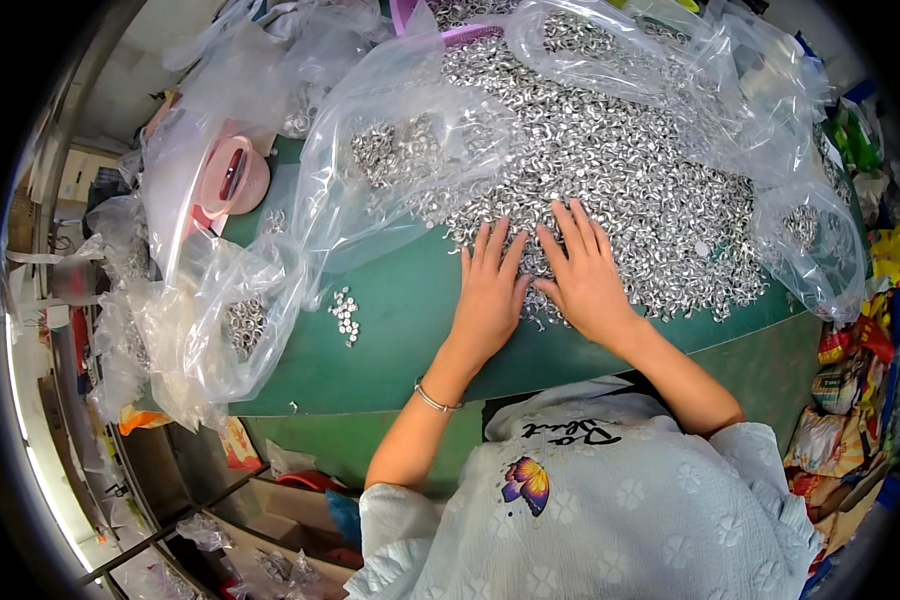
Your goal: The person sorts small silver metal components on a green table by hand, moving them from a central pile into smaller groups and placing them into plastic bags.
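A wide heap of small curved silver metal pieces (610, 150) spreads over the green tabletop (390, 310). At the heap's near left edge lies my left hand (488, 290), palm down, fingers stretched out and fingertips touching the pieces. Beside it my right hand (588, 280) rests flat on the pieces, its fingers spread and pointing away from me. The thumbs almost meet. Nothing is gripped in either hand; whatever lies under the palms is hidden. A small cluster of round silver pieces (345, 316) sits apart on the table, left of my left hand.
Clear plastic bags (360, 190) with more metal pieces lie left of the heap, and another bag (810, 240) lies at its right. A pink bowl (235, 178) holds a dark red object. A purple basket (470, 34) stands at the back. Colourful packages (850, 385) are piled beyond the table's right edge.
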`<state>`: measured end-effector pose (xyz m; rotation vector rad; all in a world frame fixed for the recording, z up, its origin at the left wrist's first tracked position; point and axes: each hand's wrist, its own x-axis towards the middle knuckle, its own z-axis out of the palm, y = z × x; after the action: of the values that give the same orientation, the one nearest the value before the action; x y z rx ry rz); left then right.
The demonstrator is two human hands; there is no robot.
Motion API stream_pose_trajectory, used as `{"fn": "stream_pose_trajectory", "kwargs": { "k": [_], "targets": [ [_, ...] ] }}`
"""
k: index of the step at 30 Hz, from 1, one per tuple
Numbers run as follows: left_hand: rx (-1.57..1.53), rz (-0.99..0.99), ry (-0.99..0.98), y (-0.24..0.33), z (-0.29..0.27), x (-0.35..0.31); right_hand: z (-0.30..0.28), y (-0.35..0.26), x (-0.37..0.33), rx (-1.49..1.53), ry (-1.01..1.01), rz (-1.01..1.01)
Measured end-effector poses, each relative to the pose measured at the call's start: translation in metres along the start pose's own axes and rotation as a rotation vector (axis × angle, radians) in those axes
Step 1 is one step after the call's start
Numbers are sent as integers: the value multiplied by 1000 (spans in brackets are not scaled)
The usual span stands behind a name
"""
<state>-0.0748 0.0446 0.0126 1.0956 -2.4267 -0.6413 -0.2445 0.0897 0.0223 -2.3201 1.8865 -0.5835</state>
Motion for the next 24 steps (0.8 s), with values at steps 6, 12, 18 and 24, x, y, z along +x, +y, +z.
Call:
{"fn": "stream_pose_trajectory", "kwargs": {
  "k": [6,12,18,24],
  "targets": [
    [-75,78,-89,-10,-17,-30,-6,-10,-20,145,-164,-36],
    [-186,13,40,-12,-11,-25,8,-24,-18,72,-88,-51],
    [-200,82,8,-12,-9,-46,8,-16,-14,138,-67,-85],
    [-167,-44,18,-10,-17,-52,16,-29,-7,188,-129,-257]
  ]
}}
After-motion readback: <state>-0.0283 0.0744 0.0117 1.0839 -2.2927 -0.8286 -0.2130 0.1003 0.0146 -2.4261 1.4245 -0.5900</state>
